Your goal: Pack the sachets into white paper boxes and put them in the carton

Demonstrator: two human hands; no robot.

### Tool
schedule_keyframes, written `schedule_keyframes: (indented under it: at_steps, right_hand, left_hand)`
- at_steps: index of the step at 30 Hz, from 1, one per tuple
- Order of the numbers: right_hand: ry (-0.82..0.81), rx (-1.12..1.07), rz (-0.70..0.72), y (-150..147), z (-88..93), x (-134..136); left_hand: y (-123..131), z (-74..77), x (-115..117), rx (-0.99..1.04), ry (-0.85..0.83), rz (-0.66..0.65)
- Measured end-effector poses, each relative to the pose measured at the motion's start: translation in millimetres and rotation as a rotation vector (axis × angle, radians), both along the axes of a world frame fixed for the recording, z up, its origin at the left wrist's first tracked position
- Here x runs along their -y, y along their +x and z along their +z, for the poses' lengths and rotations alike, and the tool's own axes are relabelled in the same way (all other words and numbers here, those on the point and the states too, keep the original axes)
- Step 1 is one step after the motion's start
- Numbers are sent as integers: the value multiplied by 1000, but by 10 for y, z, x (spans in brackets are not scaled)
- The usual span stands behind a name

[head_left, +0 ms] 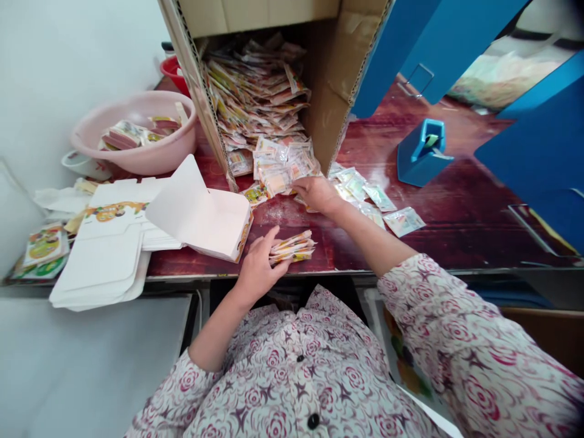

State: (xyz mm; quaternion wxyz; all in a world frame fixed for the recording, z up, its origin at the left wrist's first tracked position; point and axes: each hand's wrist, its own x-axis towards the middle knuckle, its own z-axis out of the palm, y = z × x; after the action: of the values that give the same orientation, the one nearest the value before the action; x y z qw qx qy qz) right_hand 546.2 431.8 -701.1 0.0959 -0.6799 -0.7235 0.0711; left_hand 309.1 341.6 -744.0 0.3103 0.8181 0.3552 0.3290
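My left hand (261, 266) is closed around one end of a small stack of packets (294, 247) near the table's front edge. At the mouth of the cardboard box, my right hand (317, 193) has its fingers bent and closed at the edge of a heap of clear-wrapped packets (278, 173). Its fingertips are partly hidden, so I cannot tell which packet they grip. Many more packets (255, 97) fill the tipped cardboard box (347, 73). Left of my left hand lies an open white carton (210, 219) with its flap up.
Flat white cartons (104, 255) are stacked at the left, overhanging the table edge. Behind them stands a pink basin (137, 158) with printed packs. Loose packets (404, 221) lie right of my right forearm, near a blue tape dispenser (422, 152). Blue bins (542, 140) stand at the right.
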Motion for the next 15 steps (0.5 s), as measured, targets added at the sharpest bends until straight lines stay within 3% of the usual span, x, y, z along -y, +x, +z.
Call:
schedule_keyframes:
  at_steps: [2,4,6,8,11,15]
  right_hand:
    - [67,-103,-23,-46,36,120]
    - [48,-173,74,-118,109,319]
    - [-66,-242,233,-192,190,513]
    - [-192,-332,361,-240,248,602]
    - [-153,-362,306,-243,236,432]
    - [68,-54,119,-224,54,-111]
  left_hand:
    - [5,-18,-12,-4,44,-18]
    - [12,-34,-19,11,110,3]
    - [18,-42,-23,22,163,41]
    - [22,-40,-25,33,172,-9]
    - [20,-18,-18,63,104,-117]
    - [11,28,14,33,-29,-44]
